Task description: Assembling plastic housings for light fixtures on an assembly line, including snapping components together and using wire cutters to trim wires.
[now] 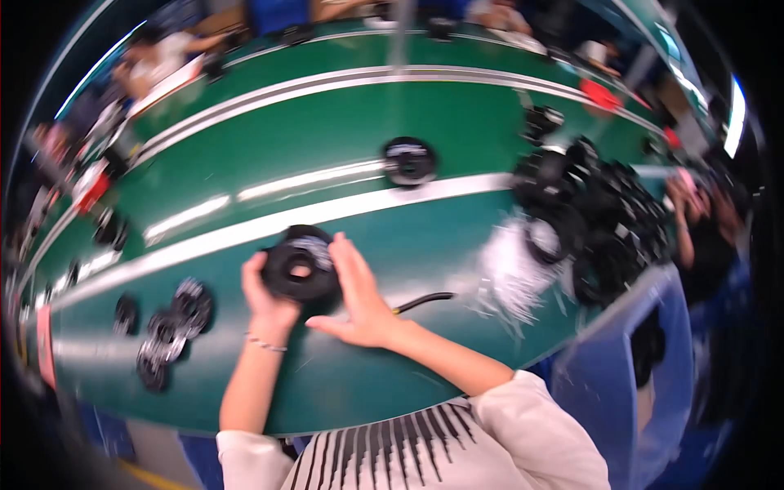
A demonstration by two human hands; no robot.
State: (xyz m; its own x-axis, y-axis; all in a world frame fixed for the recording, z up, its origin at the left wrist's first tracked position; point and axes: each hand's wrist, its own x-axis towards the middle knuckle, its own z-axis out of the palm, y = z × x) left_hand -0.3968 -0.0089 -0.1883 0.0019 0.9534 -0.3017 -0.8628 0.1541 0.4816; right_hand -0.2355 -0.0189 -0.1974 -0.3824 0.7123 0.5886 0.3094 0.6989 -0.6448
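In front of me a thick black ring-shaped disc (304, 282), with a small hole at its middle and a pale marking, is held above the green table. My left hand (269, 298) is closed on its left and lower edge. My right hand (359, 298) lays outstretched fingers along its right side, the thumb spread well away. Beside the right wrist lies a thin curved black handle (426, 300) with a bit of yellow; its other end is hidden by the hand. Slight blur hides the disc's finer detail.
A similar black disc (410, 161) lies on the green belt beyond the pale rail (269, 220). White thin strips (516, 265) and a heap of black round parts (596, 216) cover the right. Several black coils (167, 327) lie left. A blue bin (625, 359) stands near right; people sit around.
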